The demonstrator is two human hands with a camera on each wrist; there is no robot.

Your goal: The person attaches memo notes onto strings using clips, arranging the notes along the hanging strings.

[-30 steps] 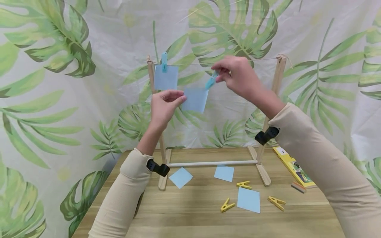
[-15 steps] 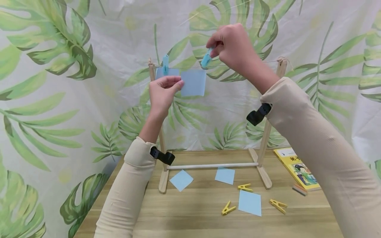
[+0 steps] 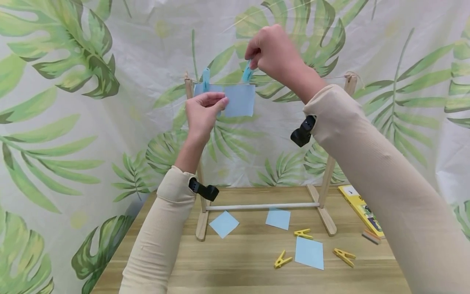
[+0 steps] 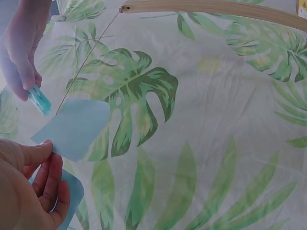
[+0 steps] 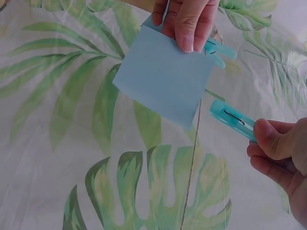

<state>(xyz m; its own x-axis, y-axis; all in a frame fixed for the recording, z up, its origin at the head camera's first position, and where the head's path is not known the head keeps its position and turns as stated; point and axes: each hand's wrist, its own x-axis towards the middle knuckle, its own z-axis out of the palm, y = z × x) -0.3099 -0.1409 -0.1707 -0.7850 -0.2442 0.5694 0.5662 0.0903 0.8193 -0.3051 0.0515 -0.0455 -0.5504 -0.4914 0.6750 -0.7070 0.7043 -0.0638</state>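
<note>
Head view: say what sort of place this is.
Probably an indoor spot staged for a tabletop activity: a leaf-print backdrop hangs behind a wood-grained table, on which stands a wooden frame.

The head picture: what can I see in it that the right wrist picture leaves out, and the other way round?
Only the head picture: three yellow clothespins, three loose blue sheets, a yellow book and a white rod.

Only the right wrist picture: the wire spring on the held blue clothespin.

Both: the left hand pinching a blue sheet, the right hand pinching that clothespin, the string and the leafy backdrop.
</note>
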